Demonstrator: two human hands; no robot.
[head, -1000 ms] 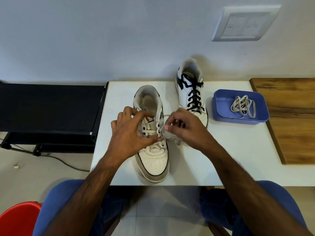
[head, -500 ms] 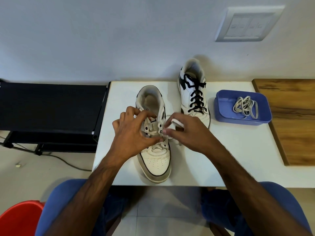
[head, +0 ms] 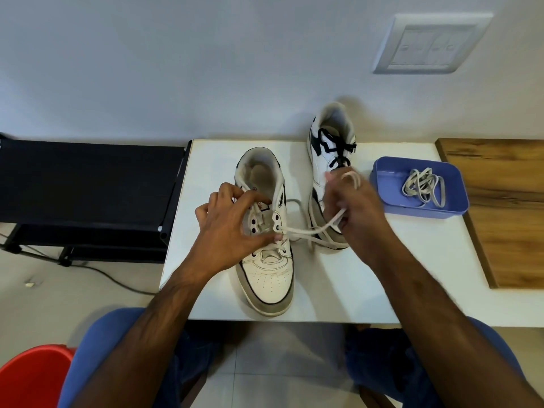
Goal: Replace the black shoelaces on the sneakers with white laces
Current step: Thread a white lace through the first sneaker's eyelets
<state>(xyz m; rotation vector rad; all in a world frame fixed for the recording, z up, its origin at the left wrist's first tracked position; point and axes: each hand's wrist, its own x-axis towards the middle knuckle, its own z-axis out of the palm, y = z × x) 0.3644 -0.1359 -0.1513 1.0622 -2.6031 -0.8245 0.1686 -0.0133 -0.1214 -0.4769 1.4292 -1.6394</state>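
The near sneaker (head: pixel 266 245) is steadied by the left hand (head: pixel 232 223), fingers curled on its eyelet flaps. The white lace (head: pixel 312 229) is gripped and drawn rightward by the right hand (head: pixel 354 207). Lacing is underway; next, its tip must seemingly be fed through the next eyelet.

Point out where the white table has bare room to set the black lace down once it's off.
Bare: the white table between the blue tray and the near edge, and the strip behind the near sneaker. Crowded: between the sneakers, where the right hand pulls the white lace.
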